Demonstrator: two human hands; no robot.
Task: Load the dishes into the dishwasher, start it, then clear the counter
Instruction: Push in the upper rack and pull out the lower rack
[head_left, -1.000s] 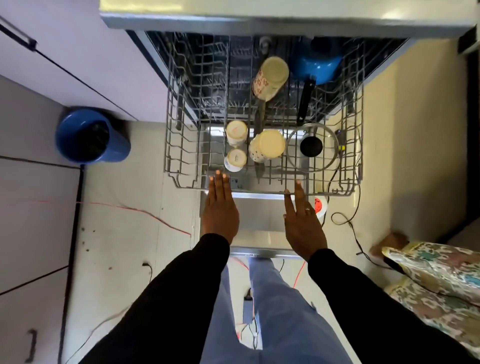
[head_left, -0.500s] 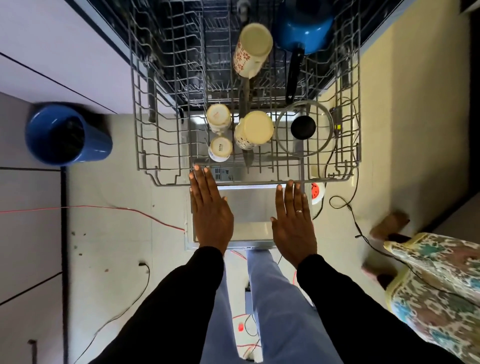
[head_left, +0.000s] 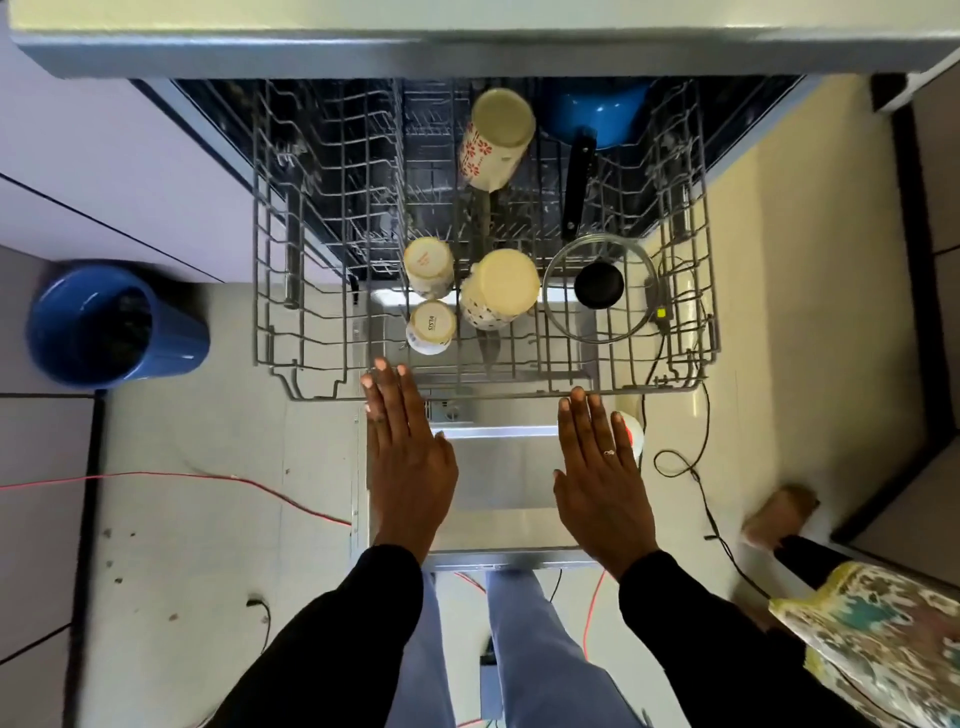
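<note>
Left hand (head_left: 410, 462), right hand (head_left: 602, 478): flat, fingers straight, gripping nothing, tips at the rack (head_left: 493, 391) front rim. Rack is out over the open door (head_left: 498, 467), carrying mugs (head_left: 498, 288), glass lid (head_left: 600, 285) and blue pan (head_left: 592, 117) (loading looks done). Left: push in, shut, start, clear counter.

Home kitchen, no question, seen from straight above. Under a pale countertop edge (head_left: 467, 52), a wire dishwasher rack (head_left: 306, 358) pulled out over the dropped steel dishwasher door (head_left: 501, 478). In the rack, upturned mugs (head_left: 498, 283), a blue saucepan (head_left: 592, 117) with a black handle, and a glass pot lid (head_left: 597, 288). Pale lilac cabinet fronts (head_left: 104, 171) off to the left, a blue bin (head_left: 111, 325) just beside them on light floor tiles (head_left: 208, 519). Red cable (head_left: 208, 475) and black cord (head_left: 696, 467) trailing across the floor: domestic and lived-in.
</note>
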